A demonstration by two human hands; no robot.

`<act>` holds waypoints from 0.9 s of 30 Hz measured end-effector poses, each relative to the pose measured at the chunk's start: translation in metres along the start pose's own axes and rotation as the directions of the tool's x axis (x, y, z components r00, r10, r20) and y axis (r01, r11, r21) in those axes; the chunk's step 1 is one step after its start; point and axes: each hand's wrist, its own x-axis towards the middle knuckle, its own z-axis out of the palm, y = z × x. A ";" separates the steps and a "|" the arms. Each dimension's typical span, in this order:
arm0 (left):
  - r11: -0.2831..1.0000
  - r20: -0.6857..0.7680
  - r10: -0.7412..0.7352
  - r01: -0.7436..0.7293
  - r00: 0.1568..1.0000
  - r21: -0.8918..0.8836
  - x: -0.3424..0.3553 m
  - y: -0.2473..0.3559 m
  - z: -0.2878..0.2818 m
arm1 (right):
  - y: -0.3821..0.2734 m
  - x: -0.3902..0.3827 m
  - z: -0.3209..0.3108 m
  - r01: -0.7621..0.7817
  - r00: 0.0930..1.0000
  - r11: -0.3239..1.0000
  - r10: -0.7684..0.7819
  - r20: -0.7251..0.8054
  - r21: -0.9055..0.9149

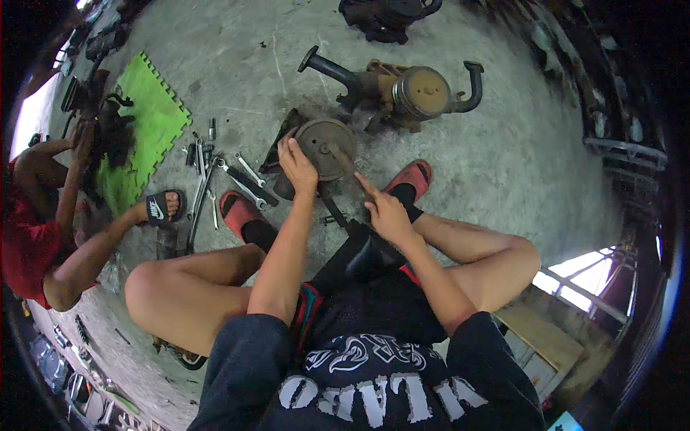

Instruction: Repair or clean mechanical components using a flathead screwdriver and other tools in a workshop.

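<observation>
A round, grimy metal pulley point(310, 136) with small holes in its face sits on the floor between my feet, fixed to a dark machine part partly hidden behind it. My left hand point(297, 171) grips the pulley's left rim, fingers along its edge. In my right hand point(390, 217) is a brown, flat stick-like tool point(342, 159); its far end touches or hovers over the pulley's hub, I cannot tell which. The exact kind of tool is unclear.
A second pump-like unit with a yellowish pulley point(425, 93) and pipes lies ahead. Several wrenches point(248, 172) and sockets lie left of my foot. A person in red point(32, 244) sits at the left by a green foam mat point(147, 108). A dark part point(384, 18) lies farther off.
</observation>
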 end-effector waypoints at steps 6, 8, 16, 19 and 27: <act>1.000 -0.008 0.001 -0.001 1.000 -0.022 0.001 -0.013 0.001 | -0.015 0.046 -0.005 -0.013 1.000 1.000 0.013 0.013 0.014; 1.000 -0.056 -0.009 0.009 0.998 -0.014 0.000 -0.012 0.005 | -0.008 0.036 0.002 -0.018 1.000 0.999 0.018 0.006 0.034; 1.000 0.011 -0.027 0.027 1.000 0.012 0.001 -0.009 0.000 | -0.005 -0.032 0.000 -0.056 0.994 0.998 0.054 0.093 0.019; 0.999 -0.004 -0.044 0.044 0.999 -0.002 0.002 -0.010 -0.001 | -0.005 -0.033 0.001 -0.044 0.996 0.999 0.041 0.083 0.027; 0.999 0.016 -0.033 0.033 0.999 0.027 -0.003 -0.002 0.007 | -0.009 0.010 0.017 0.014 1.000 0.997 -0.016 -0.025 -0.079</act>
